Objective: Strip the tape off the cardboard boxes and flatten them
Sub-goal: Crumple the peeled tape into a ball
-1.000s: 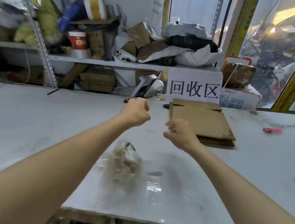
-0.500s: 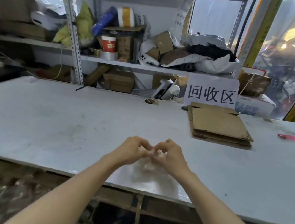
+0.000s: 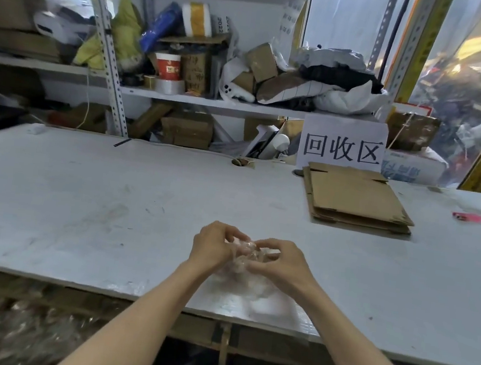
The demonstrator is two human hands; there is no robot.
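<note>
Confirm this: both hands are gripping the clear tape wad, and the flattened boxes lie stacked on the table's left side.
Wrong side. The head view shows the flattened boxes stacked on the right side of the table; the left hand and right hand do grip the clear tape wad.

Both my bare forearms reach forward and close in on the wad of clear tape (image 3: 244,252): my left forearm (image 3: 138,315) comes up from the lower left of it, my right forearm (image 3: 358,345) from the lower right. My left hand (image 3: 213,247) sits just left of the wad, its back toward me, with its fingers (image 3: 234,236) curled over and pinching the wad's left side. My right hand (image 3: 283,266) sits just right of the wad, the wrist bent a little inward, its fingers (image 3: 268,243) curled and pinching the right side. The fingertips of both hands almost meet over the wad, while the wrists stay apart below it.
</note>
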